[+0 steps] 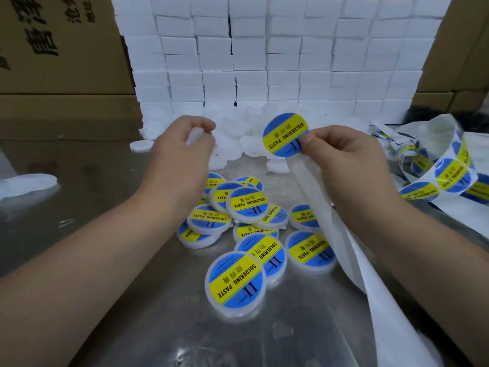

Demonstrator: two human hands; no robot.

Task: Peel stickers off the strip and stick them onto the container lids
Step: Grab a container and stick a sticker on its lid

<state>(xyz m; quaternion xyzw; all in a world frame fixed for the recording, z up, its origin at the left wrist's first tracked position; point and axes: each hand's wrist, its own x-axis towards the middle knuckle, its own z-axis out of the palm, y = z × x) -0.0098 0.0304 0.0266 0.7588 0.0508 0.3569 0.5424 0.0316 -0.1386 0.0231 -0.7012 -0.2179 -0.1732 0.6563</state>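
Note:
My right hand (344, 157) pinches a round blue and yellow sticker (284, 135) by its edge, above the table. The empty white backing strip (344, 247) hangs down from that hand toward the near right. My left hand (182, 144) grips a plain white container lid (194, 136), seen edge-on, a little to the left of the sticker. Below both hands lies a pile of labelled lids (248, 223). Unlabelled white lids (238, 139) are heaped behind the hands.
The strip with more stickers (447, 176) curls at the right on a metal table (105, 181). A wall of stacked white boxes (264, 62) stands behind, with cardboard cartons (60, 49) at both sides. Loose white lids (26, 181) lie at the left.

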